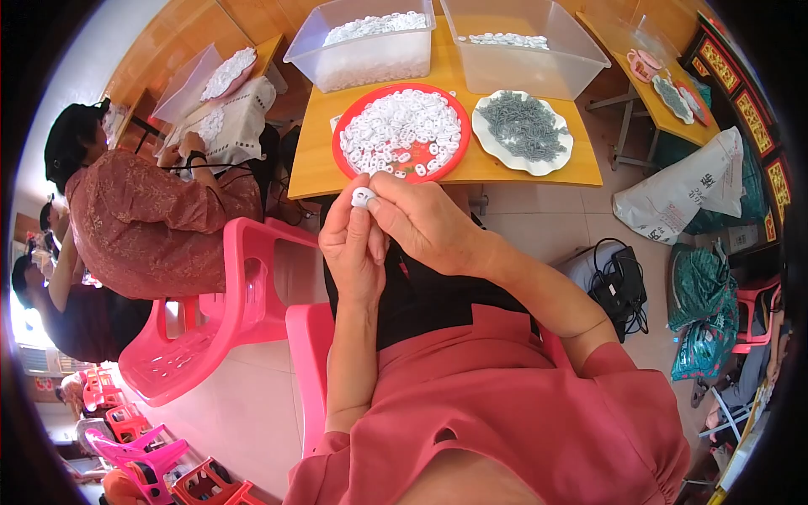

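yellow wooden table (313, 164) over a light tiled floor (551, 223). along its far edge, two clear plastic tubs: left tub (311, 52) well filled with white pieces, right tub (522, 74) showing a low layer of them. at the near edge, left of centre, a round red tray (464, 130) bearing loose white two-holed pieces (400, 122); toward the right edge, a white scalloped plate (486, 145) heaped with small grey pieces (526, 126). room: pink plastic armchair (240, 311) at left, a person in a patterned reddish-brown top (143, 219) seated beyond it; green bags (703, 290) stacked on the right. writing: a white woven sack (682, 189), right of the table, bears dark printed characters, not copied here. one white two-holed piece (364, 198) is off the table, in the air just short of the near edge, below the tray. left hand (355, 244): thumb and fingertips together, pinching the piece from the left and below. right hand (429, 220): thumb and forefinger closed on the same piece from the right; the two hands meet at it.
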Action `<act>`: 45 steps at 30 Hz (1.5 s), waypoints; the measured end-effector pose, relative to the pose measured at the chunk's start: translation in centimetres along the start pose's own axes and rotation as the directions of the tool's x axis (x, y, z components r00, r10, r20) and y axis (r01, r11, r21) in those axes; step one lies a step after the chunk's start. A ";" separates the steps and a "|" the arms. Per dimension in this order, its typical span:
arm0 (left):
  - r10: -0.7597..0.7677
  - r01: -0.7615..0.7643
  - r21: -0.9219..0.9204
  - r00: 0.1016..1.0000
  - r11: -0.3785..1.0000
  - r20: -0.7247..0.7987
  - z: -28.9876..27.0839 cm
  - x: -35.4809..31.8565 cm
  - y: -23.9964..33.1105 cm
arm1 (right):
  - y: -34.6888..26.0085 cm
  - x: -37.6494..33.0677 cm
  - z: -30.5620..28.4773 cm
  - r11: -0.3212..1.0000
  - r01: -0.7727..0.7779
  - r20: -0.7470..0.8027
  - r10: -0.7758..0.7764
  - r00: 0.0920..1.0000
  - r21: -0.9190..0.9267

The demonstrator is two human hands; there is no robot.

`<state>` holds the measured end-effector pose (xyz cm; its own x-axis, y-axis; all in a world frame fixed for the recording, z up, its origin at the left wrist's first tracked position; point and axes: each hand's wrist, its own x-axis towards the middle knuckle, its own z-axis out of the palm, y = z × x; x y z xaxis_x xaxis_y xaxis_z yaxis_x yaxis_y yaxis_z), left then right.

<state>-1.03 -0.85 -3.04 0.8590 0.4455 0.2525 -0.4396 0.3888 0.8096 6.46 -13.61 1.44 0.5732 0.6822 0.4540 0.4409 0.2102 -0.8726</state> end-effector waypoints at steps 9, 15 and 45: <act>-0.083 0.103 -0.150 0.988 0.983 0.131 -1.6 0.7 -0.4 | 0.4 0.6 -1.9 0.812 -0.378 0.257 0.288 0.922 0.445; -0.051 0.060 -0.137 0.996 0.989 0.066 -0.9 0.5 -0.9 | 0.7 0.8 -2.3 0.792 -0.391 0.271 0.293 0.917 0.469; -0.039 0.058 0.162 0.992 0.985 -0.116 -0.9 1.3 -3.3 | 2.5 1.3 -9.0 0.925 -0.317 0.216 0.271 0.938 0.212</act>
<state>1.30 -0.85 -5.83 0.8391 0.5206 0.1574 -0.3412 0.2785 0.8978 14.53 -18.53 1.46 0.5077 0.8484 0.1500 0.0795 0.1272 -0.9887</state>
